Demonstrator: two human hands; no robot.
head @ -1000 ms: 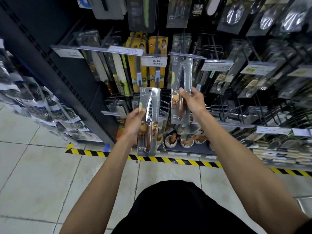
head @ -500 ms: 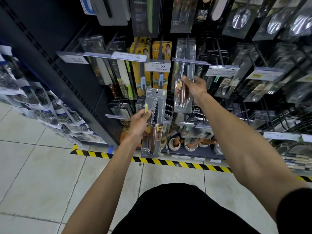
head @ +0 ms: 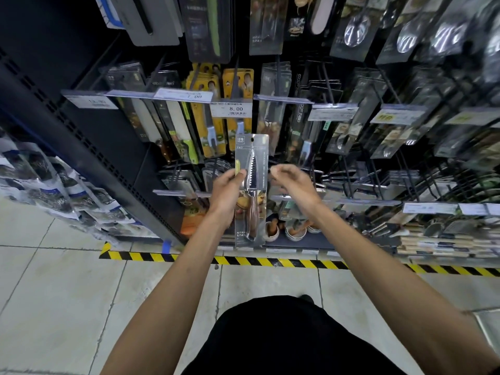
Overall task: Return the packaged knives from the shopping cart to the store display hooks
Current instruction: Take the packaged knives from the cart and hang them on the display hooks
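Kitchenware is shown hanging in rows on a dark metal display rack, seen from the head camera looking down along two bare forearms. A grey carded package holding a serrated steel knife with a brown wooden handle is gripped upright by the left hand. The thumb is pressed onto the card's front beside the blade, and the other fingers are hidden behind it. The package is held in the air in front of the rack, hang hole uppermost, below a white price tag printed 8.00 and on no hook. The right hand is held just beside the package's right edge, fingers loosely curled and nothing grasped. Whether its fingertips touch the card cannot be told. Similar grey knife packages are hung on a hook above the right hand, partly crossed by a clear plastic label strip. Yellow carded utensil packages are hung just to their left. Black-and-yellow striped tape is laid along the rack's foot on a pale tiled floor.
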